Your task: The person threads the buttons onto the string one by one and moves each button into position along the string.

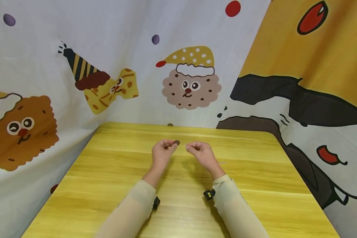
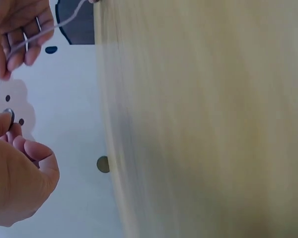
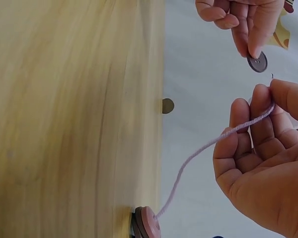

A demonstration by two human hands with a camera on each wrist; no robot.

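Note:
Between thumb and fingertips, my left hand (image 1: 161, 154) pinches a dark round button (image 3: 258, 63) with small holes at its middle. Facing it a short way off, my right hand (image 1: 203, 155) pinches the end of a light purple yarn (image 3: 203, 147). A thin tip (image 3: 272, 76), perhaps of a needle, sticks out past the right fingertips toward the button, apart from it. From that hand the yarn sags across the fingers to a small stack of buttons (image 3: 150, 223), a pink one outermost and darker ones behind. Both hands are raised above the table.
The wooden table (image 1: 107, 185) has its far edge just beyond the hands. Behind it hangs a white cloth (image 1: 131, 105) printed with cartoon biscuits and hats. Black wrist cameras (image 1: 209, 194) sit at both sleeves.

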